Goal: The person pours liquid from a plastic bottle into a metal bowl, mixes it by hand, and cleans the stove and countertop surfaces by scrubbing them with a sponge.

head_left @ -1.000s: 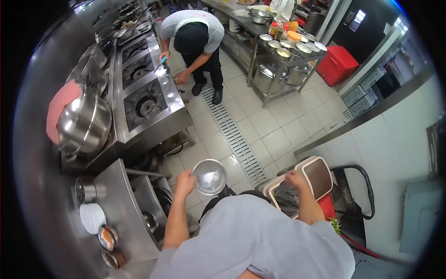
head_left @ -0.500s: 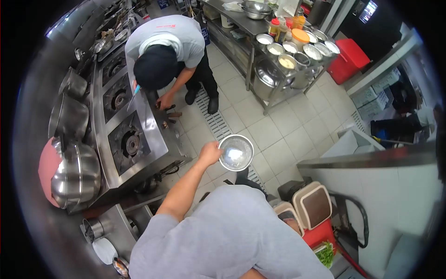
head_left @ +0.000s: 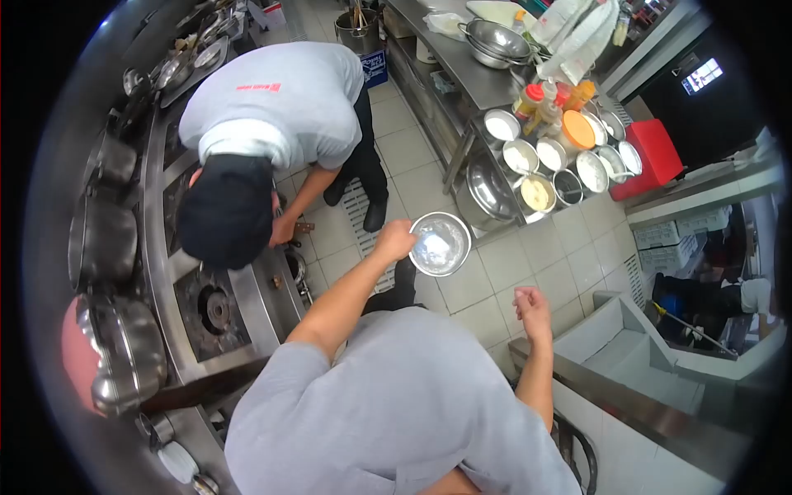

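My left hand [head_left: 396, 240] is closed on the rim of a round metal bowl [head_left: 441, 245], held out over the tiled floor. The bowl's mouth faces up toward me, and whitish smears show on its inside. To the right, my right hand [head_left: 534, 313] is raised in the air with nothing in it, its fingers loosely bent and apart. The nearest thing beyond the bowl is a metal table [head_left: 462, 74] bearing several round containers, among them one with pale yellow contents [head_left: 539, 193] and one with white contents [head_left: 502, 125].
A co-worker in a grey shirt [head_left: 280, 91] bends over the stove [head_left: 262, 299] at left. Large metal pots [head_left: 132, 351] line the wall. Sauce bottles [head_left: 528, 101] and colanders [head_left: 497, 40] stand on the table. A red bin [head_left: 652, 153] is behind it; a low white wall [head_left: 652, 412] runs at right.
My view has moved forward, nearer the table. The bowl stays in my left hand. My right hand has come into view at the right. The co-worker has leaned further over the stove.
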`<action>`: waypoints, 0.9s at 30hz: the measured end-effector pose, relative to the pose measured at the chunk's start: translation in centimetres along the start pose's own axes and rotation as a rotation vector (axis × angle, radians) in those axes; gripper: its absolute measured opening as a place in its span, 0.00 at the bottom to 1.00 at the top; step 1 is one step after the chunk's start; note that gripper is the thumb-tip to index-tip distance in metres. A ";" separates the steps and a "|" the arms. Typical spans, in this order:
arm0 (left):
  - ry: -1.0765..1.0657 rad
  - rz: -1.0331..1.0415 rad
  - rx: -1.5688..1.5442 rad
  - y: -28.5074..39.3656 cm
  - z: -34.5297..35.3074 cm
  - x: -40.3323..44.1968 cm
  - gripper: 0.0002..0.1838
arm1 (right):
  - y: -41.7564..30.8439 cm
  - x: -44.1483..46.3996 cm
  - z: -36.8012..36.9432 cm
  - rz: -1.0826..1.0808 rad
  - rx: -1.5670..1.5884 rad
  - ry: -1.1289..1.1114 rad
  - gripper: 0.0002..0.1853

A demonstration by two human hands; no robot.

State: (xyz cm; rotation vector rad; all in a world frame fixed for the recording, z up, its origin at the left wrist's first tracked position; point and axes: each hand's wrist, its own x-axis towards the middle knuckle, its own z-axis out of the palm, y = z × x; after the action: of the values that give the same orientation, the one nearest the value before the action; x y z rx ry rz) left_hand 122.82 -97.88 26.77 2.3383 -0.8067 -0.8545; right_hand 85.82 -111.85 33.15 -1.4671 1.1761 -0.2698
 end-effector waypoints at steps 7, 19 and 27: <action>0.042 0.110 0.019 4.1 -4.4 16.7 0.14 | -15.5 8.8 1.7 -0.090 0.057 -0.001 0.09; 0.200 -0.013 -0.003 8.9 -15.8 38.4 0.13 | -32.7 34.8 6.6 -0.301 0.145 -0.371 0.14; 0.433 -0.124 -0.176 9.3 -26.6 47.0 0.10 | -49.1 50.8 18.5 -0.607 -0.148 -0.645 0.15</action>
State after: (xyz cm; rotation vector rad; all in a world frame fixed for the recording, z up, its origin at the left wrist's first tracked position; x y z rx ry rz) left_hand 167.47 -129.24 32.10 2.3106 -0.3924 -0.4177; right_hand 147.45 -148.45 46.89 -1.8322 0.2229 -0.0994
